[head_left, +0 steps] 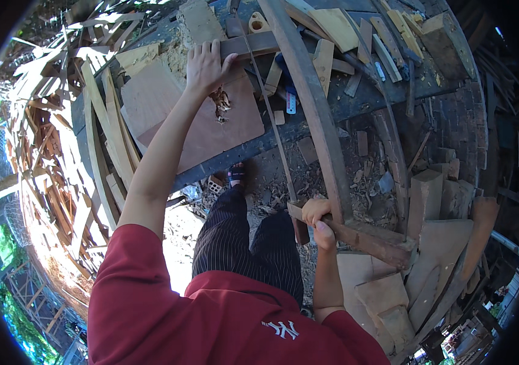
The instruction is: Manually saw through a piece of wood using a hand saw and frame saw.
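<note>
My right hand [318, 220] is closed around the near wooden crosspiece of a large frame saw [312, 103], beside my right thigh. The saw's narrow blade [275, 131] runs up and away from that grip and crosses a dark wooden bar [250, 45] on the workbench. Across the bar's left part lies my left hand [206, 70], its fingers over the top and its thumb along the near side, just left of the blade. How deep the blade sits in the wood I cannot tell. Beneath my left wrist a brownish flat board [223, 137] covers part of the bench.
Offcuts [332, 67] and a blue-and-white tool [290, 102] lie on the workbench [357, 103]. Long wood scraps [59, 158] are piled at left. Thick wooden blocks [427, 201] stand at right, near the saw's crosspiece. Chips and debris [363, 176] litter the ground.
</note>
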{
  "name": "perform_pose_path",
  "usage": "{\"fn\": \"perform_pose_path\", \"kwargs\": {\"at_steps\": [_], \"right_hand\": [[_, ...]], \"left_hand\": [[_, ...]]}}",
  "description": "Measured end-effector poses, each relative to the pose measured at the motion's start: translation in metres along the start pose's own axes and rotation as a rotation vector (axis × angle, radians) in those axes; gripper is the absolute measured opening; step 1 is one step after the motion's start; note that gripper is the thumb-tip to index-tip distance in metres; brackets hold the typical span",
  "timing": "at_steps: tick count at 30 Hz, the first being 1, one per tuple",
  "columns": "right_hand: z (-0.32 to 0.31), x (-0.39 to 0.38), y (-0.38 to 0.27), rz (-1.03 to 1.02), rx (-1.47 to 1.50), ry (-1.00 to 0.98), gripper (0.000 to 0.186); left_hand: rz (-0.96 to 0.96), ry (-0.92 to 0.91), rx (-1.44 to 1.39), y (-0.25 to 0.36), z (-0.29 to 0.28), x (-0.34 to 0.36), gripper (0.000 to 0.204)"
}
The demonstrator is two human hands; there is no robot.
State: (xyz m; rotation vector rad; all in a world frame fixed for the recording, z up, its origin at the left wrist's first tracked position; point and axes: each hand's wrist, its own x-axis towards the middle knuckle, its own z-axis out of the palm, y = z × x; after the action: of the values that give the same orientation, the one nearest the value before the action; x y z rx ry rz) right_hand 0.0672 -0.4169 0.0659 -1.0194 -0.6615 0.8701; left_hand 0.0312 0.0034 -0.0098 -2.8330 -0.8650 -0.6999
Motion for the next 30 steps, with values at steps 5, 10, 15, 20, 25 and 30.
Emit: {"fn": "perform_pose_path", "kwargs": {"at_steps": [5,10,15,20,25,30], "right_hand": [[0.009,0.000,-0.009,-0.071,-0.556,-0.046,0.023],[0.025,0.003,0.010,-0.279,-0.584,0.097,0.029],[0.023,-0.003,0.015,-0.278,-0.578,0.109,0.025],[0.019,-0.004,0.003,-0.220,-0.574,0.099,0.015],[0.029,0.008,-0.010,-0.426,-0.793,0.192,0.017],[0.042,0.009,-0.016,-0.249,-0.569,0.109,0.012]], "left_hand": [[-0.120,-0.010,-0.007,0.005,-0.002,-0.005,0.062],[-0.109,0.047,-0.006,0.004,0.002,-0.010,0.062],[-0.137,0.002,0.004,0.008,0.002,-0.009,0.064],[-0.123,-0.122,-0.021,-0.001,0.001,-0.001,0.069],[-0.082,-0.228,-0.128,-0.009,-0.001,0.007,0.073],[-0.120,-0.208,-0.138,-0.031,0.013,0.004,0.071]]}}
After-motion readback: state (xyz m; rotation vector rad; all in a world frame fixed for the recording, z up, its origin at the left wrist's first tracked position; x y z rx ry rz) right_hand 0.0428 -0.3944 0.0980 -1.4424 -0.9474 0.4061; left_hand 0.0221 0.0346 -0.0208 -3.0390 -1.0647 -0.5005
